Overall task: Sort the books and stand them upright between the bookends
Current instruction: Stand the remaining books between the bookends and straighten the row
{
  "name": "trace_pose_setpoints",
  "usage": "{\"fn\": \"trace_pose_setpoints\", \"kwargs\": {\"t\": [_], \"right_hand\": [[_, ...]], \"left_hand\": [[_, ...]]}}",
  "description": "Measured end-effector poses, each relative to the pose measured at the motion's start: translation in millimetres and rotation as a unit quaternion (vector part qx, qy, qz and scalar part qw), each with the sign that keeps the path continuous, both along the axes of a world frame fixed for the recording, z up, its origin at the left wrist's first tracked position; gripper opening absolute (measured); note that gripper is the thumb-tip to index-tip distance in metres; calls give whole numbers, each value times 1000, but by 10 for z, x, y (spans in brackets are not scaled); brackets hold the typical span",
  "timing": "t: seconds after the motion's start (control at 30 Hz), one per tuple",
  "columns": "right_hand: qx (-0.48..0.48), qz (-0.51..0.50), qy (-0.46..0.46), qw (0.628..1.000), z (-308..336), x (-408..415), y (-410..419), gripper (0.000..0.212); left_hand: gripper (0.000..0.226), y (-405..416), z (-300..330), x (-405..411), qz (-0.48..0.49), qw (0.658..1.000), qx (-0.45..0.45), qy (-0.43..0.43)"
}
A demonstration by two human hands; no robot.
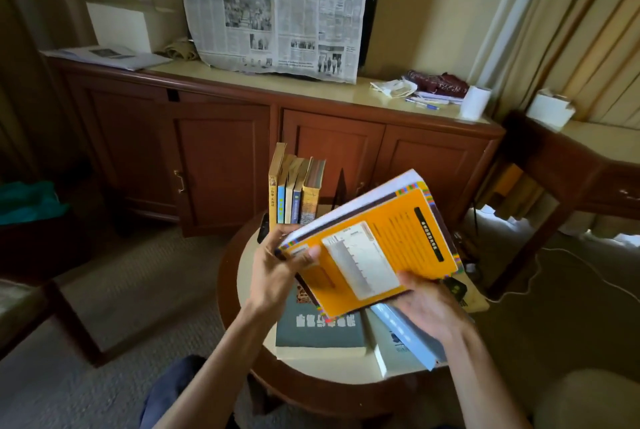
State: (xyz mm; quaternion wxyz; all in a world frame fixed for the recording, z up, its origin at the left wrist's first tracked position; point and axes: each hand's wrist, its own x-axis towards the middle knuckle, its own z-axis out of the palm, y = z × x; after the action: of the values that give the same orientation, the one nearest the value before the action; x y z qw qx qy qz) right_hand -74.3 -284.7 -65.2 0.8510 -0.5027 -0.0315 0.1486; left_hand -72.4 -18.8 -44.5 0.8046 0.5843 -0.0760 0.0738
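While tilted, orange book [391, 245] prob. diagonal.

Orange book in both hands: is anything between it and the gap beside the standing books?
Nothing visible blocks it. The orange book is held in the air by the left hand and right hand; the space between the standing books and the dark bookend looks open.

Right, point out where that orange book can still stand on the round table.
Free: the gap between the upright books and the dark bookend at the round table back. Another bare strip lies along the left rim. Crowded: the front, under the grey-green book and pale blue books. Both hands hold the orange book.
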Motion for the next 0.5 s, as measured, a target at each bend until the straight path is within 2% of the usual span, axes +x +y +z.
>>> {"fn": "trace_pose_setpoints", "kwargs": {"t": [0.07,0.13,0.23,0.33,0.37,0.43,0.5], "right_hand": [[-70,-20,-16,997,121,-14,20,68],[-130,-109,-54,984,288,-7,88,59],[-214,-240,-126,939,572,16,229,34],[-266,-303,-154,902,779,88,211,30],[-275,-322,-155,892,825,152,172,29],[-277,-361,-147,878,888,318,106,27],[-279,-390,-153,864,915,551,83,20]], "left_hand": [[41,41,-44,235,-24,998,-30,42],[46,-1,-87,440,-47,995,-44,71],[54,-167,-197,652,-59,994,6,92],[59,-239,-536,799,-67,974,204,76],[64,-215,-703,806,-68,949,298,73],[68,-139,-1065,760,-59,875,476,64],[68,-100,-1403,669,-60,815,575,35]]}}
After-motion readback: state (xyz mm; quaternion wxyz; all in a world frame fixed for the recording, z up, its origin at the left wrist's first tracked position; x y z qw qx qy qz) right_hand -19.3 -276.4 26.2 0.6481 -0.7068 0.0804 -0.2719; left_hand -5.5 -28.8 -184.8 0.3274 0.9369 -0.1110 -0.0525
